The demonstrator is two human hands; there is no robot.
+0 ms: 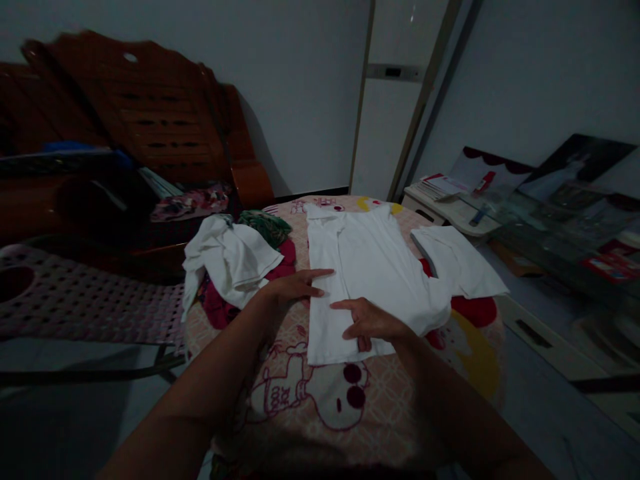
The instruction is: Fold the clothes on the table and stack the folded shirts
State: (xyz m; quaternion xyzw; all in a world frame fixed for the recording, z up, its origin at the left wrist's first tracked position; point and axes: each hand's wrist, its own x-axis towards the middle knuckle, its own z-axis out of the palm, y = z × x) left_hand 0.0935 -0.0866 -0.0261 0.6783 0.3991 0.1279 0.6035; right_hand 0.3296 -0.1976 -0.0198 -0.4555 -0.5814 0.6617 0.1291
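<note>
A white garment (373, 250) lies on the patterned tablecloth (395, 407), its left part folded over in a long strip. My left hand (297, 285) rests at the left edge of this strip, fingers apart, with fingertips on the cloth. Just to the right, my right hand (363, 321) touches the strip's lower part, index finger pointing left and thumb spread from it; its other fingers are bent. Neither hand grips anything. A crumpled white garment (227, 253) lies left of my hands, over dark red cloth (215, 307). Another white garment (463, 263) lies on the right side.
Green cloth (267, 227) sits at the table's back left. A woven pink chair (100, 300) stands at the left, before a carved wooden seat (165, 127). At the right is a glass-topped cabinet (545, 233) with papers (440, 187) at its near end.
</note>
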